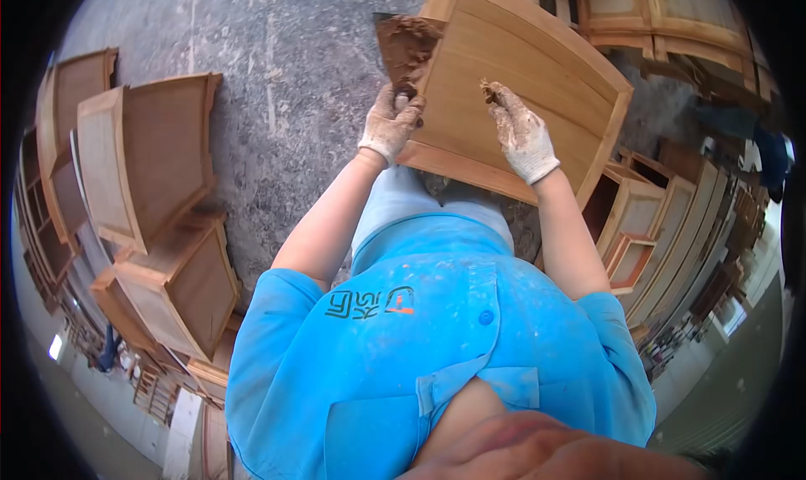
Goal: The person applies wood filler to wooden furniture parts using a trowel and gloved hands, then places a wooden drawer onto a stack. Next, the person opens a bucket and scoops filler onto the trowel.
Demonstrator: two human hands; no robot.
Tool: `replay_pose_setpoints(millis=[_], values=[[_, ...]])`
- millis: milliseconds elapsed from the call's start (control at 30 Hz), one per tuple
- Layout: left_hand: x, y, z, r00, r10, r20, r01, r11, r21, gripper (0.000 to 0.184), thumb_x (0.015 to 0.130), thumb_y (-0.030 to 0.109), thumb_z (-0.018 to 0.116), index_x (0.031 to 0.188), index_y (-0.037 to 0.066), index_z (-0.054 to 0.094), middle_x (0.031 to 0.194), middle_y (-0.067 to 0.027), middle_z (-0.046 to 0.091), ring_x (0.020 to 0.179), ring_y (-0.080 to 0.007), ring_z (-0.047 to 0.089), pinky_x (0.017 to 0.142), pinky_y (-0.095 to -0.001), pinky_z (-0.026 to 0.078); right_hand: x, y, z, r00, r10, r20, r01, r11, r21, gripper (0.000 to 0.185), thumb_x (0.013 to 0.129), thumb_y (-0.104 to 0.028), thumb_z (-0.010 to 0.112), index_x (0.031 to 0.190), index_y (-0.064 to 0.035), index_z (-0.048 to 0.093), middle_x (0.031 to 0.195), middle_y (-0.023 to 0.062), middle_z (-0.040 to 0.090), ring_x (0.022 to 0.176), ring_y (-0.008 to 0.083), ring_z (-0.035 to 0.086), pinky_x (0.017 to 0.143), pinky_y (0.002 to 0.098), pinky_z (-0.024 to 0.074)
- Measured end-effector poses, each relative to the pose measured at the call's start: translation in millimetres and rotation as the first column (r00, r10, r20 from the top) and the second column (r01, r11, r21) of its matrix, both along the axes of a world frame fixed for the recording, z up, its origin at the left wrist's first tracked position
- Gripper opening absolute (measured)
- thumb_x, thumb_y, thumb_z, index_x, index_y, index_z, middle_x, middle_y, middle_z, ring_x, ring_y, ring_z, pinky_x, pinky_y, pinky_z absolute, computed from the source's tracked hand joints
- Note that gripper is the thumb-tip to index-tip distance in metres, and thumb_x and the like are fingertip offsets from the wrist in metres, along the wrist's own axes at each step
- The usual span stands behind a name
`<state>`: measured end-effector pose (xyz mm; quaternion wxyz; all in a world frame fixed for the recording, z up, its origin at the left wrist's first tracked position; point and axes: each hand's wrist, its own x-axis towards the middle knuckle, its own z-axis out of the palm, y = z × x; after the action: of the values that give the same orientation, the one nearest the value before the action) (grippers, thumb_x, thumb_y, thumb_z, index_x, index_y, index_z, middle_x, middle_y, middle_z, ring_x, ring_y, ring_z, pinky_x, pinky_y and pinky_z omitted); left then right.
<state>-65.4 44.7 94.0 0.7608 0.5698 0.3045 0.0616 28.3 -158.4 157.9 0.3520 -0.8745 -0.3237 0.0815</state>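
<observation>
My left hand, in a stained white glove, is closed around the handle of a broad putty knife. Its blade carries a thick smear of brown wood putty and lies beside the left edge of a wooden cabinet panel. My right hand, gloved and caked with the same putty, is over the panel's face. Its fingers are closed together at the tips on a small clump of putty. Whether the fingertips touch the panel, I cannot tell.
Wooden cabinets stand on the left across the grey, stained floor. More cabinets are at the upper right, and a row of wooden frames runs down the right. Another person in dark clothing is at the far right.
</observation>
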Motion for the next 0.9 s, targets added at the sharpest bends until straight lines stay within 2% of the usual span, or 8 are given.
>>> replay_pose_setpoints(millis=[233, 367, 467, 600, 633, 767, 800, 900], values=[[-31.6, 12.1, 43.4, 0.979, -0.165, -0.123, 0.163, 0.986, -0.031, 0.037, 0.088, 0.010, 0.057, 0.124, 0.010, 0.051, 0.084, 0.0017, 0.062, 0.060, -0.0080, 0.052, 0.055, -0.0200, 0.042, 0.1, 70.3, 50.2, 0.995, 0.036, -0.089, -0.051, 0.984, -0.173, 0.032, 0.088, -0.013, 0.053, 0.119, -0.0069, 0.060, 0.105, 0.0160, 0.069, 0.089, 0.0361, 0.067, 0.076, 0.0419, 0.0539], [-36.9, 15.2, 39.5, 0.946, -0.237, -0.220, 0.299, 0.902, 0.312, 0.039, 0.089, 0.021, 0.055, 0.126, 0.009, 0.050, 0.095, -0.0084, 0.064, 0.078, -0.0244, 0.062, 0.073, -0.0324, 0.050, 5.2, 98.3, 64.7, 0.998, 0.026, -0.065, -0.041, 0.967, -0.250, 0.032, 0.088, -0.019, 0.052, 0.116, -0.0070, 0.061, 0.102, 0.0175, 0.069, 0.088, 0.0384, 0.066, 0.075, 0.0432, 0.0536], [-40.7, 20.4, 59.0, 0.951, -0.235, -0.201, 0.295, 0.886, 0.359, 0.041, 0.089, 0.023, 0.054, 0.127, 0.008, 0.049, 0.102, -0.0137, 0.064, 0.091, -0.0308, 0.062, 0.083, -0.0374, 0.049, 13.0, 104.9, 55.2, 0.988, 0.072, 0.137, -0.031, 0.960, -0.279, 0.032, 0.089, -0.018, 0.052, 0.118, -0.0057, 0.060, 0.088, 0.0124, 0.070, 0.073, 0.0277, 0.067, 0.067, 0.0368, 0.0515], [-47.4, 27.0, 65.5, 0.946, -0.204, -0.253, 0.309, 0.805, 0.507, 0.039, 0.090, 0.029, 0.047, 0.123, 0.008, 0.051, 0.103, -0.0144, 0.063, 0.090, -0.0339, 0.062, 0.083, -0.0409, 0.049, 13.6, 115.5, 61.3, 0.993, 0.060, 0.102, -0.036, 0.974, -0.226, 0.033, 0.091, -0.019, 0.051, 0.119, -0.0050, 0.060, 0.089, 0.0127, 0.070, 0.067, 0.0270, 0.065, 0.064, 0.0373, 0.0506], [-48.6, 31.9, 63.8, 0.958, -0.175, -0.228, 0.275, 0.790, 0.548, 0.040, 0.087, 0.023, 0.047, 0.124, 0.009, 0.051, 0.103, -0.0126, 0.064, 0.089, -0.0321, 0.061, 0.082, -0.0399, 0.049, 15.8, 117.3, 60.4, 0.996, 0.077, 0.054, -0.067, 0.984, -0.165, 0.034, 0.090, -0.021, 0.052, 0.119, -0.0065, 0.061, 0.100, 0.0157, 0.070, 0.083, 0.0377, 0.066, 0.071, 0.0432, 0.0526], [-46.1, 30.5, 64.7, 0.972, -0.080, 0.222, -0.057, 0.833, 0.551, 0.053, 0.077, 0.002, 0.049, 0.128, 0.013, 0.050, 0.101, -0.0055, 0.064, 0.084, -0.0251, 0.060, 0.077, -0.0357, 0.049, 20.9, 130.0, 65.4, 0.984, 0.181, -0.005, -0.179, 0.972, -0.151, 0.033, 0.093, -0.022, 0.050, 0.119, -0.0039, 0.060, 0.093, 0.0175, 0.070, 0.073, 0.0345, 0.066, 0.065, 0.0410, 0.0524], [-43.4, 28.4, 55.0, 0.984, -0.040, 0.174, -0.084, 0.758, 0.647, 0.052, 0.077, -0.001, 0.048, 0.126, 0.014, 0.052, 0.090, -0.0022, 0.062, 0.075, -0.0203, 0.056, 0.069, -0.0319, 0.047, 27.6, 131.1, 55.8, 0.982, 0.183, 0.035, -0.171, 0.960, -0.222, 0.034, 0.093, -0.023, 0.049, 0.119, -0.0036, 0.059, 0.095, 0.0193, 0.069, 0.076, 0.0371, 0.066, 0.067, 0.0434, 0.0521], [-37.4, 42.2, 58.0, 0.987, -0.074, 0.141, 0.011, 0.916, 0.400, 0.048, 0.078, -0.002, 0.047, 0.122, 0.014, 0.055, 0.085, -0.0008, 0.058, 0.070, -0.0175, 0.052, 0.063, -0.0301, 0.044, 24.2, 145.4, 64.8, 0.958, 0.281, 0.061, -0.267, 0.948, -0.176, 0.033, 0.093, -0.023, 0.049, 0.119, -0.0038, 0.058, 0.097, 0.0194, 0.069, 0.080, 0.0387, 0.066, 0.069, 0.0449, 0.0518]])
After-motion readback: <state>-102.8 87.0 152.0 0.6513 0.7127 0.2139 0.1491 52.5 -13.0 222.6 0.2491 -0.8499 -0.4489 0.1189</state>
